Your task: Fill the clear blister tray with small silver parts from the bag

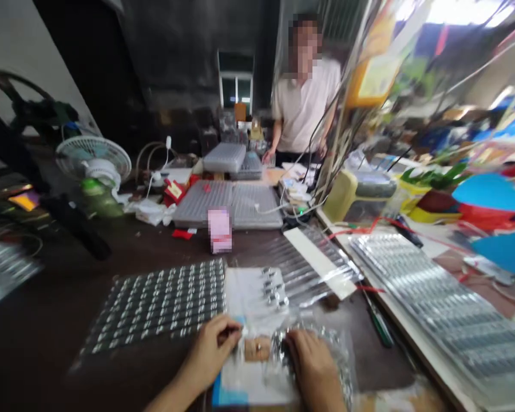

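Note:
My left hand (217, 344) is closed, thumb and fingertips brought together beside a small wooden block (257, 348). Whatever it pinches, if anything, is too small to see. My right hand (312, 361) rests with curled fingers on a clear plastic bag of small shiny metal parts (341, 350); its fingertips are hidden among them. Under the block lies a white and blue sheet (234, 395). Just beyond the hands, several small metal parts (275, 289) lie on a white sheet. To the left is a clear tray (163, 300) with rows of shiny metal parts.
A clear ribbed tray (302, 269) with a white strip (320, 263) lies ahead. A green-handled tool (381, 327) is at right, near another filled tray (438, 303). Grey trays (257, 206), a pink box (220, 230) and a fan (94, 160) stand farther back. A person (304, 109) stands opposite.

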`<action>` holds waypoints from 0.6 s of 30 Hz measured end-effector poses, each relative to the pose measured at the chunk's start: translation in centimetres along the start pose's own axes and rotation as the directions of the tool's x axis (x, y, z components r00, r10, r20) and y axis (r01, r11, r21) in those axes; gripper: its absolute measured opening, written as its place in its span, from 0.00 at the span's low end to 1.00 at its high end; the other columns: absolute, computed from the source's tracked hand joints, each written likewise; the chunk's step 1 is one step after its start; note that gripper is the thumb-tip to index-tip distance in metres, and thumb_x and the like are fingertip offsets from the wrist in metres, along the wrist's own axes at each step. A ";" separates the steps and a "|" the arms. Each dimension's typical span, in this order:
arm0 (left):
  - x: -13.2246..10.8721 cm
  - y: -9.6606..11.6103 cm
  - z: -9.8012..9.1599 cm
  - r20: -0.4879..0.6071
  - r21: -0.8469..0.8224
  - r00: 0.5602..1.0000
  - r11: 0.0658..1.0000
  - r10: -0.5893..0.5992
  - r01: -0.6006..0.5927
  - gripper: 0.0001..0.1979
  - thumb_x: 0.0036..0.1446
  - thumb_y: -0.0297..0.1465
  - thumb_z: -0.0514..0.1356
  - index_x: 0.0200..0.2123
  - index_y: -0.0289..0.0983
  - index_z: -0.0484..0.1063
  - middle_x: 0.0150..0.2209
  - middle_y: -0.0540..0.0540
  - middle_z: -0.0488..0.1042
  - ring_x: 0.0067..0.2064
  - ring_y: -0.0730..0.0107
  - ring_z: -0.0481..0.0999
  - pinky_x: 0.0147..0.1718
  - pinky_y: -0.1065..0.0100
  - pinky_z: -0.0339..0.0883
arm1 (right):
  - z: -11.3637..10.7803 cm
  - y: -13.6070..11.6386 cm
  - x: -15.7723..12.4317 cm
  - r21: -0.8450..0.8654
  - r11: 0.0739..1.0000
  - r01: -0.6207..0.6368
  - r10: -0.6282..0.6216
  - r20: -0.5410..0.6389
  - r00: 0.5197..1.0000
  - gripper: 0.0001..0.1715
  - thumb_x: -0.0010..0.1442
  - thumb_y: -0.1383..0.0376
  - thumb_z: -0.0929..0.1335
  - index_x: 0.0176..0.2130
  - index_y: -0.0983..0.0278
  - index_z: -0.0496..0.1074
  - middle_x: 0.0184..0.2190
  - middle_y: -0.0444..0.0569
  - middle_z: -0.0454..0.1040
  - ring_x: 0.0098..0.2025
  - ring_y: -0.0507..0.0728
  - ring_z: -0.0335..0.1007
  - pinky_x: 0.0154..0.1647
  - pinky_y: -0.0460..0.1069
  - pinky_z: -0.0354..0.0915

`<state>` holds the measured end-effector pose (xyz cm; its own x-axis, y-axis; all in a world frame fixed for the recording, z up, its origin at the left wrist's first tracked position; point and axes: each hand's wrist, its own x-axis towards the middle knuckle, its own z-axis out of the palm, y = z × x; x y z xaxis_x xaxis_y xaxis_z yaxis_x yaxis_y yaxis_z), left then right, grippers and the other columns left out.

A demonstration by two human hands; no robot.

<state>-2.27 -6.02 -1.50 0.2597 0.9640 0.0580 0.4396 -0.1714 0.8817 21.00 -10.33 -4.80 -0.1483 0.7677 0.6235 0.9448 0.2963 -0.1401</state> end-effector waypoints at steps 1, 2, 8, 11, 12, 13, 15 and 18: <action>0.0 0.7 0.0 0.017 0.024 1.000 1.000 0.018 -0.018 0.08 0.55 0.30 0.57 0.33 0.39 0.77 0.34 0.45 0.76 0.37 0.64 0.75 0.34 0.69 0.69 | -0.4 -0.3 0.2 0.037 0.999 -0.030 0.030 0.008 1.000 0.11 0.65 0.66 0.59 0.34 0.61 0.67 0.26 0.45 0.71 0.29 0.53 0.67 0.33 0.48 0.59; 0.1 1.2 0.2 0.028 0.043 0.999 0.999 0.028 -0.029 0.08 0.55 0.29 0.57 0.34 0.39 0.77 0.34 0.45 0.76 0.37 0.64 0.75 0.34 0.69 0.69 | -0.7 -0.5 0.4 0.070 0.996 -0.055 0.053 0.039 0.998 0.10 0.65 0.65 0.59 0.35 0.62 0.67 0.27 0.45 0.72 0.30 0.52 0.68 0.34 0.48 0.60; -0.3 1.3 1.7 0.065 0.122 0.995 0.989 0.080 -0.087 0.07 0.55 0.26 0.60 0.36 0.40 0.77 0.34 0.47 0.76 0.37 0.66 0.75 0.36 0.68 0.68 | -1.3 -0.9 0.8 0.190 0.975 -0.114 0.094 0.107 0.990 0.09 0.65 0.64 0.61 0.36 0.62 0.69 0.32 0.46 0.74 0.34 0.52 0.69 0.38 0.47 0.62; -0.7 0.9 2.1 0.083 0.153 0.985 0.974 0.154 -0.165 0.09 0.55 0.26 0.60 0.37 0.43 0.78 0.34 0.47 0.75 0.38 0.66 0.74 0.39 0.67 0.68 | -1.3 -1.0 0.9 0.211 0.968 -0.133 0.113 0.104 0.988 0.10 0.65 0.64 0.61 0.36 0.62 0.70 0.32 0.46 0.74 0.35 0.52 0.69 0.39 0.47 0.62; -0.8 0.9 2.2 0.089 0.166 0.982 0.969 0.169 -0.182 0.09 0.55 0.26 0.61 0.38 0.43 0.78 0.35 0.47 0.75 0.38 0.66 0.74 0.39 0.67 0.68 | -1.3 -1.0 1.0 0.214 0.967 -0.141 0.121 0.100 0.988 0.10 0.65 0.64 0.61 0.37 0.62 0.70 0.33 0.46 0.74 0.35 0.52 0.69 0.39 0.48 0.63; -0.7 0.9 2.3 0.095 0.182 0.979 0.964 0.178 -0.193 0.09 0.55 0.26 0.61 0.38 0.43 0.78 0.35 0.47 0.75 0.38 0.66 0.74 0.39 0.67 0.68 | -1.2 -1.1 1.1 0.216 0.965 -0.147 0.129 0.097 0.987 0.10 0.65 0.64 0.60 0.37 0.62 0.70 0.33 0.46 0.74 0.36 0.52 0.69 0.39 0.48 0.63; -0.7 1.2 2.3 0.105 0.217 0.978 0.955 0.181 -0.200 0.09 0.56 0.27 0.61 0.39 0.43 0.78 0.34 0.46 0.75 0.39 0.65 0.74 0.39 0.67 0.68 | -1.1 -1.1 1.2 0.219 0.963 -0.156 0.138 0.092 0.986 0.10 0.65 0.64 0.60 0.38 0.62 0.71 0.32 0.46 0.74 0.35 0.52 0.69 0.39 0.48 0.63; -0.6 1.5 2.4 0.098 0.262 0.980 0.945 0.174 -0.194 0.09 0.56 0.27 0.62 0.39 0.43 0.78 0.33 0.46 0.74 0.38 0.65 0.73 0.37 0.67 0.67 | -1.0 -0.8 0.6 0.238 0.961 -0.137 0.123 0.075 0.990 0.11 0.65 0.63 0.61 0.40 0.61 0.71 0.33 0.47 0.74 0.36 0.53 0.70 0.40 0.48 0.64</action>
<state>0.30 -7.32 -1.30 0.4156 0.8946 0.1642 0.5907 -0.4027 0.6992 20.46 -10.71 -3.54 -0.0524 0.8386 0.5423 0.8592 0.3146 -0.4035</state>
